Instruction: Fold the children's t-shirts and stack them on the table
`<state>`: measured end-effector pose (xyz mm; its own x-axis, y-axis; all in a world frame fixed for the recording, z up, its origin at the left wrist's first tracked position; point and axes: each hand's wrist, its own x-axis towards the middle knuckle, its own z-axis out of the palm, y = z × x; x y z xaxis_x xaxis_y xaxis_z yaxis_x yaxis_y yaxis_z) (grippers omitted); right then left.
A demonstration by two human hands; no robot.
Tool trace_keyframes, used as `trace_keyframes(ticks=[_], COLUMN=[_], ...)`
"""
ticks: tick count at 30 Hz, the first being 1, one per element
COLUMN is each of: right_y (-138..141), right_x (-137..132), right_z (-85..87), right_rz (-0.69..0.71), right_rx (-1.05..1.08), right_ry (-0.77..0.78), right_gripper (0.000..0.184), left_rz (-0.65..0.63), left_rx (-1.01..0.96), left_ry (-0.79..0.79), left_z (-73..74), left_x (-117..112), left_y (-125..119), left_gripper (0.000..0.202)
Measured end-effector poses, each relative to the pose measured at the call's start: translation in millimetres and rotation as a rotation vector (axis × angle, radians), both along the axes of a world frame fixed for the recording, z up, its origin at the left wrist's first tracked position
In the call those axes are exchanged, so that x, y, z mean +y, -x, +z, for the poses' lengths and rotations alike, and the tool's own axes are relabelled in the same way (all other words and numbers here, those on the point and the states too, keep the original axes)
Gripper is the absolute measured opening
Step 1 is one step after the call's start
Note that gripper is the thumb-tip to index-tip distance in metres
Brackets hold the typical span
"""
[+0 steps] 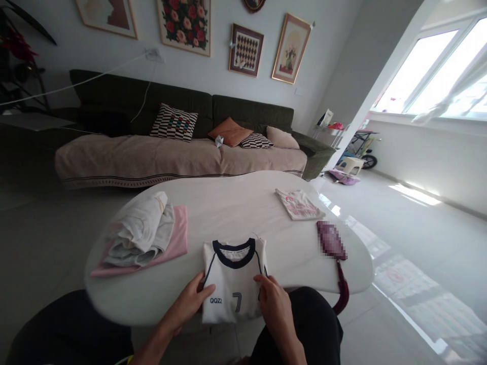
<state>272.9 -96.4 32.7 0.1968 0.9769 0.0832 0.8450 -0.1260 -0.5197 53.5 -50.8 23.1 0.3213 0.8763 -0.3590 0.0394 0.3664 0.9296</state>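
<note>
A white jersey with a navy collar, a "7" and small lettering lies folded at the near edge of the table, its collar away from me. My left hand grips its left side, thumb on top and the other fingers partly hidden at the edge. On the opposite side, my right hand holds the right edge, index finger bent over the cloth. Left of the jersey, a pile of white and grey clothes rests on a pink cloth. A folded white shirt with a red print lies at the far right.
The white oval table stands before a long green sofa with several cushions. A blurred-out maroon item with a tassel hanging over the edge lies on the table's right. My knees are under the near edge.
</note>
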Motion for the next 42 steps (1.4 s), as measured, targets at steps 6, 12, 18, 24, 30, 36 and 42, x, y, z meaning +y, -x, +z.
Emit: trace_keyframes(ticks=[6,12,18,24,30,36,42], right_y=[25.6,5.4,-51.8,-95.8,-136.9,-152.7,-169.1], right_x=[1.9,8.4,39.8,63.0,60.5,64.2,130.8], right_z=[32.3,37.9,43.0,40.3,-9.7,-28.5,-31.6], right_rz=[0.152,0.147,0.006,-0.096,-0.093,-0.098,-0.085], right_rx=[0.052,0.183,0.134,0.213,0.243,0.28,-0.222], right_ry=[-0.021,-0.072,-0.206,-0.312,-0.02,0.064,-0.04], right_gripper=[0.028,0.029,0.034,0.035,0.037,0.044,0.034], left_rz=[0.068,0.086,0.137,0.065,0.013,0.031,0.046], left_rx=[-0.016,-0.081,-0.085,-0.089,0.088,0.17,0.323], left_ry=[-0.037,-0.1,-0.179,-0.278,-0.101,-0.314,-0.568], left_z=[11.2,22.6,44.5,49.0,-11.7,-40.7,-41.9], left_x=[-13.9,-3.8,48.4,77.5,66.7,81.6,79.7], left_y=[-40.4,-48.1,-55.3,-93.2,-94.9,-89.0,-91.5], left_gripper=[0.068,0.061,0.052,0.049,0.054,0.056,0.037])
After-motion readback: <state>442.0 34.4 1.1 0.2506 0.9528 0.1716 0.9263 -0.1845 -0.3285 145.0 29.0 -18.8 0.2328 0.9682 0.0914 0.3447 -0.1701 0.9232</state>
